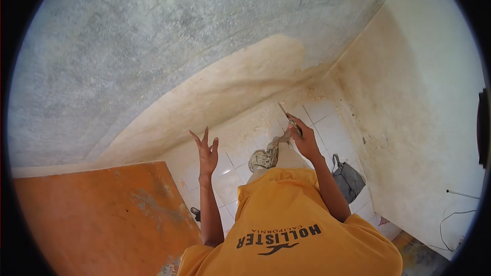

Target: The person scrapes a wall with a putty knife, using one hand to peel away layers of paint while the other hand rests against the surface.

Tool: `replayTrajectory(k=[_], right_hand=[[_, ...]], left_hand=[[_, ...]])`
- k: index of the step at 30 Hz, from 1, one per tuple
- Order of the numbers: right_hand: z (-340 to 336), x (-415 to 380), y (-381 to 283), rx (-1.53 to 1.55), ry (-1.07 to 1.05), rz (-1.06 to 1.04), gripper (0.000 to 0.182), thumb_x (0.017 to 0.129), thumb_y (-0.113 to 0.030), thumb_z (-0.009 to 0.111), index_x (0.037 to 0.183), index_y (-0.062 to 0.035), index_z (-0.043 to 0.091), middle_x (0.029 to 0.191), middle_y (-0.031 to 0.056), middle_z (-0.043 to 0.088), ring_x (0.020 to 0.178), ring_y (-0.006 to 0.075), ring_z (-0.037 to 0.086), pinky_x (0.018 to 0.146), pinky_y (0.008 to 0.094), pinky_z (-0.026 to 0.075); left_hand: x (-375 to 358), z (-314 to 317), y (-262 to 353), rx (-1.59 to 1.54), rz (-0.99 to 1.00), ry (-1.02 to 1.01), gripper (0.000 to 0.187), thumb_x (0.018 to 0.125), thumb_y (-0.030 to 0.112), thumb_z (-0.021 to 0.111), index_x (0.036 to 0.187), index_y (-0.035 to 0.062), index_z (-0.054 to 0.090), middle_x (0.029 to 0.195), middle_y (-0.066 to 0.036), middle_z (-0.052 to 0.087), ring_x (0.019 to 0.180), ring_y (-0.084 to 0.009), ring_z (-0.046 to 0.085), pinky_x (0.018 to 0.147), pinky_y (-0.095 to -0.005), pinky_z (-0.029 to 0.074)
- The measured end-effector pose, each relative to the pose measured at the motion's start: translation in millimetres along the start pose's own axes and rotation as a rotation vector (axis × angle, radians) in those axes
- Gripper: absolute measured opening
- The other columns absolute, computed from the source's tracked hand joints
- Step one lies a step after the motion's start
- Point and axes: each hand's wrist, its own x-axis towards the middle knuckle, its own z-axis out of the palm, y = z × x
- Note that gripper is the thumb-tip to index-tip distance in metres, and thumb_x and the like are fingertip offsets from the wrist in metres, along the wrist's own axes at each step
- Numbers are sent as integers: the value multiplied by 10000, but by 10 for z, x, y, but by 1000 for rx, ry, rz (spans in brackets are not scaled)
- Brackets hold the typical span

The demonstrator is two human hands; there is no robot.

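My left hand is raised in front of the wall with its fingers spread and nothing in it. In my right hand is a scraper, its handle gripped and its thin blade pointing up and to the left toward the foot of the wall. The wall facing me has mottled grey paint above and a bare cream patch along its lower part. Pale flakes lie scattered over the floor tiles below it.
A stained white wall meets the grey one at a corner on the right. A grey bag rests on the tiles beside my right arm. An orange, scuffed board-like surface fills the lower left. A thin cable hangs at the right.
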Motion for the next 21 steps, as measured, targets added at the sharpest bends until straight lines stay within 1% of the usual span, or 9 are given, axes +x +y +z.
replayTrajectory(k=[2, 5, 8, 9, 12, 15, 18, 19, 21], right_hand=[[-76, 174, 15, 100, -64, 197, 408, 1058, -202, 546, 1448, -82, 550, 939, 74, 679, 738, 132, 635, 710, 279, 511], [-15, 501, 120, 359, -79, 246, 422, 1074, -191, 490, 1490, -122, 511, 803, 15, 557, 583, 63, 435, 575, 250, 420], [81, 854, -41, 463, -141, 184, 469, 1093, -193, 456, 1555, -124, 412, 849, 14, 558, 571, 33, 428, 505, 206, 390], [103, 958, -133, 461, -161, 146, 476, 1100, -205, 452, 1565, -125, 393, 857, 12, 559, 556, 38, 424, 500, 203, 387], [77, 1501, -177, 332, -76, -105, 457, 1108, -234, 442, 1549, -119, 411, 803, -10, 528, 539, 35, 401, 479, 209, 365], [32, 1966, -353, 477, 201, 78, 434, 1113, -257, 433, 1525, -123, 433, 739, -33, 481, 532, 33, 379, 450, 220, 332], [319, 2057, -611, 518, 347, 122, 394, 1103, -228, 436, 1459, -74, 505, 715, -17, 462, 650, 70, 422, 599, 265, 397], [501, 2061, -662, 510, 379, 114, 408, 1103, -247, 444, 1471, -76, 494, 734, -9, 475, 664, 79, 428, 625, 270, 409], [953, 1997, -799, 594, 438, 157, 420, 1102, -247, 449, 1489, -88, 479, 763, 8, 506, 673, 91, 437, 654, 277, 425]], left_hand=[[219, 16, 223, 8, 23, 57, 572, 1054, 231, 577, 1579, 142, 367, 1680, -233, -118, 1522, -472, 171, 1001, -522, 567], [444, 109, 435, -4, 32, 171, 615, 1056, 229, 573, 1600, 123, 305, 1684, -231, -103, 1534, -457, 137, 1025, -509, 552], [648, 185, 509, -83, 12, 220, 637, 1060, 223, 566, 1612, 122, 264, 1684, -238, -86, 1542, -451, 96, 1047, -495, 538], [681, 205, 510, -86, 20, 229, 645, 1061, 224, 565, 1616, 124, 251, 1683, -242, -84, 1542, -450, 95, 1051, -496, 534], [842, 153, 564, -93, 64, 262, 666, 1064, 227, 560, 1626, 129, 217, 1683, -244, -80, 1544, -442, 91, 1063, -501, 522], [950, -23, 629, -101, 104, 318, 681, 1066, 229, 557, 1632, 131, 192, 1689, -225, -85, 1550, -426, 79, 1078, -510, 506], [1083, -163, 680, -118, 153, 384, 699, 1064, 227, 559, 1638, 136, 169, 1693, -208, -100, 1557, -413, 60, 1111, -522, 467], [1112, -199, 701, -122, 166, 400, 705, 1063, 224, 559, 1640, 139, 162, 1693, -204, -109, 1559, -411, 53, 1126, -526, 448], [1164, -260, 741, -119, 204, 425, 720, 1063, 230, 559, 1644, 138, 143, 1692, -202, -127, 1561, -409, 45, 1149, -539, 413]])
